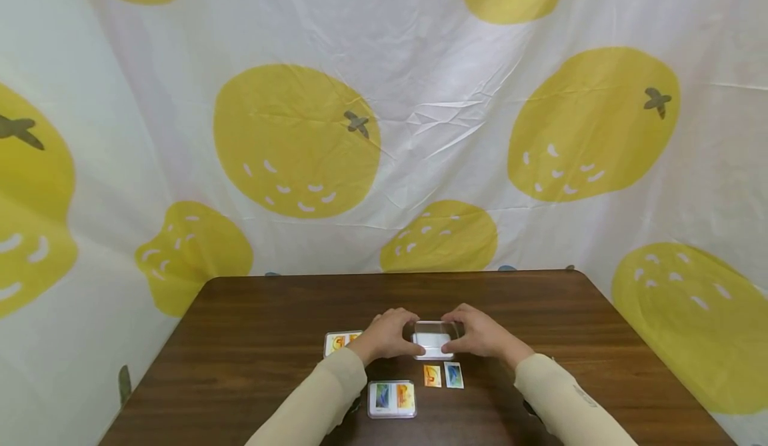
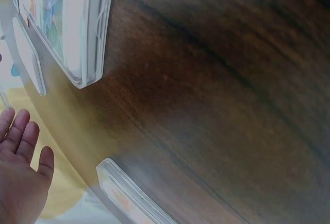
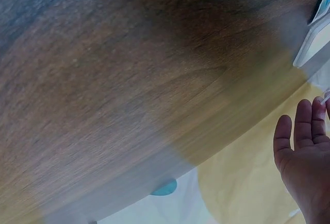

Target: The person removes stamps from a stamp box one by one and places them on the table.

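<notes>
In the head view my left hand [image 1: 389,335] and right hand [image 1: 480,333] hold a clear plastic lid [image 1: 436,328] by its opposite sides. Under it lies a white card-case base [image 1: 433,347] on the table. The left wrist view shows my left hand [image 2: 23,175] at the edge, with the base [image 2: 30,56] beyond it. My right hand [image 3: 309,154] appears at the edge of the right wrist view, fingertips at a sliver of clear plastic. Just in front of the base lie an orange picture card [image 1: 432,376] and a blue-green picture card [image 1: 454,375].
A clear case [image 1: 392,414] with two picture cards lies nearer me. Another case [image 1: 329,345] with cards sits left of my left hand, partly hidden by it. The brown wooden table [image 1: 258,339] ends at a fruit-patterned curtain [image 1: 420,166].
</notes>
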`<state>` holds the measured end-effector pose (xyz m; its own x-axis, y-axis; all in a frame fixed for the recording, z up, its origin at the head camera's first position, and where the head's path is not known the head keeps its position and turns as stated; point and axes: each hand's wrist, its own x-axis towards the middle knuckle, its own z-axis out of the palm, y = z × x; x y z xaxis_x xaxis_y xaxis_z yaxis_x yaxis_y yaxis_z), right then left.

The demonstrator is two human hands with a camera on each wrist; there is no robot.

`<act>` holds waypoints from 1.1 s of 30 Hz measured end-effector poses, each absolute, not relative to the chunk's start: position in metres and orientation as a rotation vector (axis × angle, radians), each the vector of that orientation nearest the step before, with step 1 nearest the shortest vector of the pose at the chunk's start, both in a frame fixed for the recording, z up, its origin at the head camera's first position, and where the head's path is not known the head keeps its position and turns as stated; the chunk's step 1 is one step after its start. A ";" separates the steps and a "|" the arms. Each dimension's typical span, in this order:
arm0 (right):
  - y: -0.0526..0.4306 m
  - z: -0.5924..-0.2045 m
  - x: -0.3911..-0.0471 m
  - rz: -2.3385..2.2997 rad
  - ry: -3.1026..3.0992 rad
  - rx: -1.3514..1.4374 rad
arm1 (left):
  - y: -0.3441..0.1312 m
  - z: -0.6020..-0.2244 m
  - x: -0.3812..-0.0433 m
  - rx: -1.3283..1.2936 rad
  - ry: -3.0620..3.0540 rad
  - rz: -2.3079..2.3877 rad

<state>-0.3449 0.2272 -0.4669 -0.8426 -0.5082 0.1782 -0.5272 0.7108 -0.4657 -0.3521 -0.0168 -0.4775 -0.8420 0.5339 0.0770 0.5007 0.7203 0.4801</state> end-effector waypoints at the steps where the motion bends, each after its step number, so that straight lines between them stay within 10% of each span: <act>1: 0.227 -0.467 -0.345 0.803 -2.878 0.863 | -0.017 -0.478 -0.352 0.861 2.853 0.767; 33: 0.224 -0.478 -0.344 0.770 -2.992 0.796 | -0.022 -0.486 -0.351 0.945 2.902 0.682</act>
<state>-0.3441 0.2235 -0.4776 -0.8743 -0.4796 0.0748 -0.4561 0.7591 -0.4645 -0.3505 -0.0222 -0.4865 -0.8174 0.5636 0.1189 0.5575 0.7223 0.4091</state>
